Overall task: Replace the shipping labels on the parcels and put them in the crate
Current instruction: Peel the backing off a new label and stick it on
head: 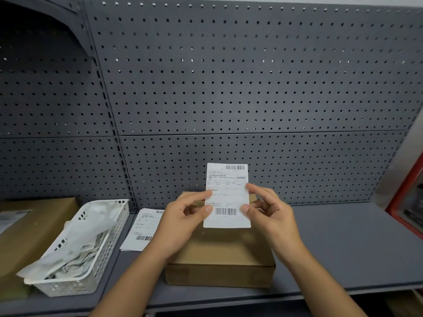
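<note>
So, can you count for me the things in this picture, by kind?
Cardboard boxes: 2 (centre box, left box)
Shipping labels: 3 (held label; shelf label, possibly a stack; stuck label on the left box)
White basket: 1
Total: 6

This looks to me like a parcel packing room. I see a grey metal shelf (343, 243), a wall full of holes (229, 76) behind it, a brown box (219, 255), a paper label (226, 195) with bar codes, and a white basket (109, 248) of scrap paper.
</note>
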Motion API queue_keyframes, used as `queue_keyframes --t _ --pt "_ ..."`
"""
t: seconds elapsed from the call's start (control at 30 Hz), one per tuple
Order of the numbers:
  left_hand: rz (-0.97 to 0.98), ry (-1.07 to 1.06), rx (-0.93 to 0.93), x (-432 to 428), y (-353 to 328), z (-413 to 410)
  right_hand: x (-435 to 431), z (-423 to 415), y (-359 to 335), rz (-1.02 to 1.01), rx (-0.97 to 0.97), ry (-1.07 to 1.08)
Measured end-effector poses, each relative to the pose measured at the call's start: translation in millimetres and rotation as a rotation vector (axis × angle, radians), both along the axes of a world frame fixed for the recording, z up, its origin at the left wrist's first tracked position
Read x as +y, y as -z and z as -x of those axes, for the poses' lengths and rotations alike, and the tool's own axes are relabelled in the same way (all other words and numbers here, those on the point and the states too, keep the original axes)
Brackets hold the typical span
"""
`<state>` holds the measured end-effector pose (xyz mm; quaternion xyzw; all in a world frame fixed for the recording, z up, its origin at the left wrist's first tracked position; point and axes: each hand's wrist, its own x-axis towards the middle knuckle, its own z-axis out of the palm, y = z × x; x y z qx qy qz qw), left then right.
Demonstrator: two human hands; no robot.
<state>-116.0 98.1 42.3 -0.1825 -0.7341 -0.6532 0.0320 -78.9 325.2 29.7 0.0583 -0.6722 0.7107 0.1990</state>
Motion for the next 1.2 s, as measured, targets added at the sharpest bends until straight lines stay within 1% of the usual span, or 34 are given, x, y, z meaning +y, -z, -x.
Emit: queue_keyframes --t 0.2,0.3,0.47,0.63,0.77,0.9,0.97,1.03,1.13,1.2 --pt "0.167 -0.029 -0.007 -6.3 14.4 9.0 -5.9 2.0 20.8 -0.203 -0.041 0.032" --pt "0.239 -0.039 -0.008 -10.6 23.3 13.1 -12.3 1.6 29.1 -0.259 -0.081 0.011" --pt "0.217 -0.029 -0.035 -10.9 33.8 14.1 -13.9 3.7 28.5 -0.276 -0.132 0.023" --pt "0.185 -0.007 -0.027 -11.6 36.1 14.0 -14.0 -0.1 22.5 -0.326 -0.091 -0.036" --pt "0.176 -0.003 -0.011 -13.0 35.1 14.6 -10.8 0.2 23.7 -0.215 -0.160 -0.030" --pt "0.197 0.009 0.014 -12.7 34.5 15.8 -11.2 2.4 24.5 -0.246 -0.250 0.000" --pt "0.200 0.019 0.023 -12.9 34.9 17.4 -11.8 3.7 24.5 -0.217 -0.304 0.011" --pt "0.185 0.022 0.021 -12.7 34.8 18.9 -11.4 5.6 25.3 -0.132 -0.339 -0.005" --pt "0.111 0.023 0.016 -12.4 34.1 18.8 -11.5 10.2 24.9 0.084 -0.379 -0.040" --pt "0.064 0.020 0.014 -12.6 32.9 17.3 -11.4 13.2 26.1 0.157 -0.395 -0.037"
